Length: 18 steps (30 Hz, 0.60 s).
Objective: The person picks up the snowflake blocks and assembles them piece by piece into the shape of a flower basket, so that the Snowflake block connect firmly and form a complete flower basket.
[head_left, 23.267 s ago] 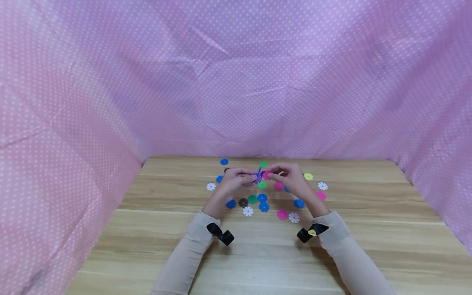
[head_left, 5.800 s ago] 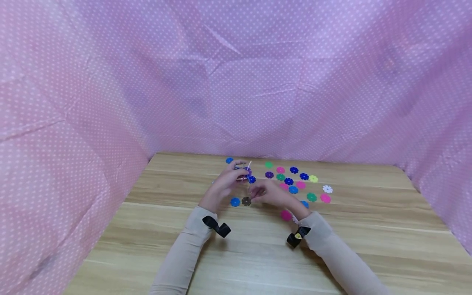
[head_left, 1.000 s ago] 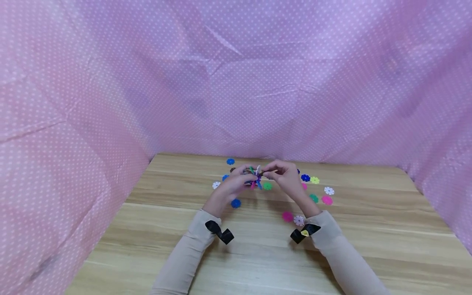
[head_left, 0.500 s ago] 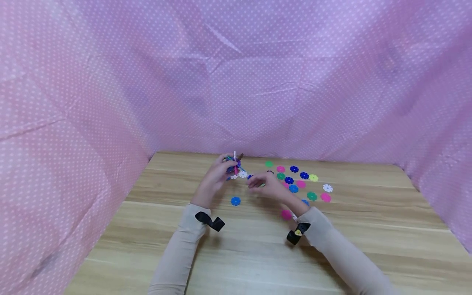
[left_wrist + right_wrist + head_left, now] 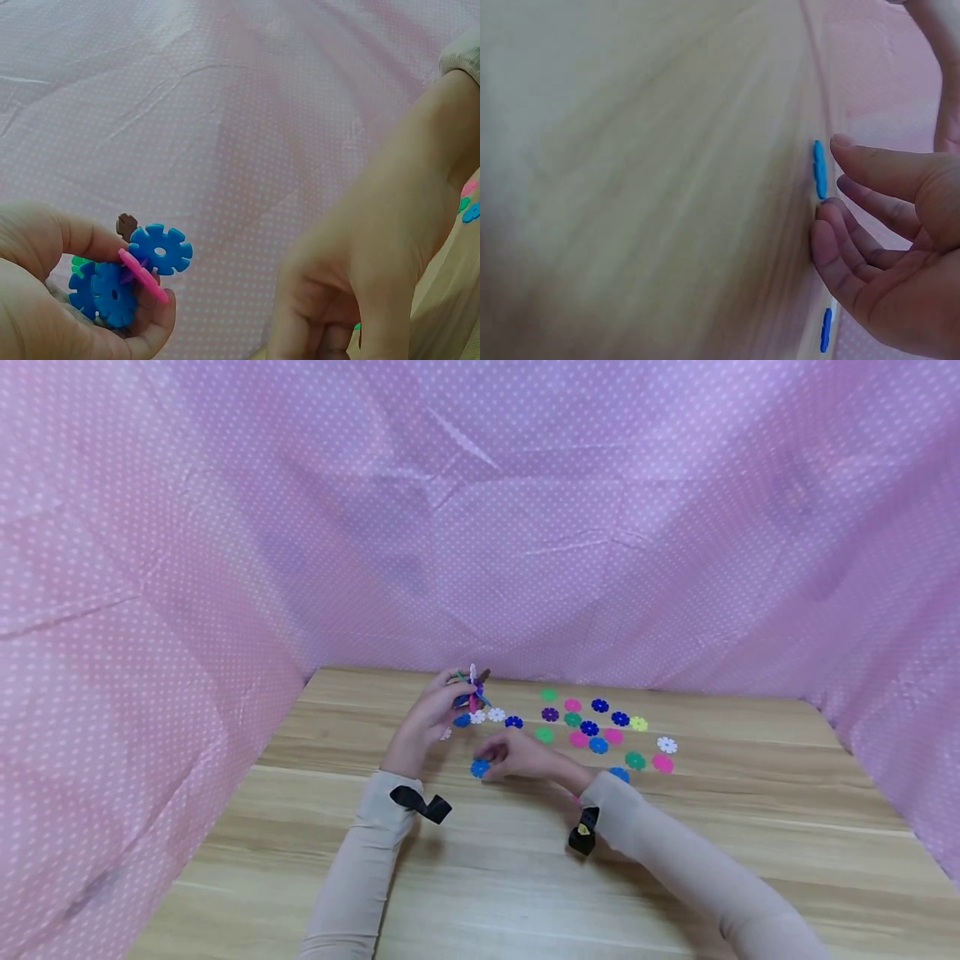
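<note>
My left hand (image 5: 429,714) holds up a cluster of interlocked notched plastic discs (image 5: 477,692) near the back of the table. In the left wrist view, thumb and fingers grip it; a pink disc (image 5: 142,276), blue discs (image 5: 115,296), a brown disc (image 5: 127,226) and some green show, joined at angles. Low over the table, my right hand (image 5: 521,755) reaches a blue disc (image 5: 478,768) lying flat. The right wrist view has its thumb and fingertips right at that disc's edge (image 5: 820,169), thumb and fingers apart.
Loose discs lie scattered on the wooden table (image 5: 480,893): white discs (image 5: 497,715) beyond the right hand, green discs (image 5: 635,761), pink discs (image 5: 663,763) and a yellow disc (image 5: 638,723) to the right. Pink dotted cloth (image 5: 480,527) hangs behind and at both sides.
A second ago the right hand held a brown disc at the cluster; now a brown disc sits in it. The right hand has since moved left and down to the blue disc, the left hand leftward.
</note>
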{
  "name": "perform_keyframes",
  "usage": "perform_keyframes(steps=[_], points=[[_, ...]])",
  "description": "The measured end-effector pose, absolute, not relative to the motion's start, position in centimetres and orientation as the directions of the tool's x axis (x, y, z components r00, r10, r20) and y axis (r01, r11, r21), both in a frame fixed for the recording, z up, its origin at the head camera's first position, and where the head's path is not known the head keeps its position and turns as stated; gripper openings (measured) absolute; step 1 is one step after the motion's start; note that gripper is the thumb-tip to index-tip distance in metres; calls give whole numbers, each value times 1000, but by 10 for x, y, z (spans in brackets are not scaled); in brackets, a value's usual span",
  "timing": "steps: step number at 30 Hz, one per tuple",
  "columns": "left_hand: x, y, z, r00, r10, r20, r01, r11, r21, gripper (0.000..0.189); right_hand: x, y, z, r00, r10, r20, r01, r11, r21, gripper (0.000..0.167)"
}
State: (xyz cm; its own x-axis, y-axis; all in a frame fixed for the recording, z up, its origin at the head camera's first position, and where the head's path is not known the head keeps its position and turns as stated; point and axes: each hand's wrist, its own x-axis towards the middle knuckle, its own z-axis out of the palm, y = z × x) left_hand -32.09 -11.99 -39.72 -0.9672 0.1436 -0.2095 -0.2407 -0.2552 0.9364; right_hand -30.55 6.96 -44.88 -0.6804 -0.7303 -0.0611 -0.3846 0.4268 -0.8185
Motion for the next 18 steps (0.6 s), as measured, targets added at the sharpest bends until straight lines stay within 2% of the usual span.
perform_keyframes(steps=[12, 18], points=[[-320, -119, -398, -963, 146, -225, -255, -245, 935, 26, -309, 70, -448, -640, -763, -97, -405, 442, -800, 25], [-317, -114, -400, -957, 144, -253, -280, -215, 935, 29, -308, 83, -448, -608, -788, -94, -381, 394, -837, 19]])
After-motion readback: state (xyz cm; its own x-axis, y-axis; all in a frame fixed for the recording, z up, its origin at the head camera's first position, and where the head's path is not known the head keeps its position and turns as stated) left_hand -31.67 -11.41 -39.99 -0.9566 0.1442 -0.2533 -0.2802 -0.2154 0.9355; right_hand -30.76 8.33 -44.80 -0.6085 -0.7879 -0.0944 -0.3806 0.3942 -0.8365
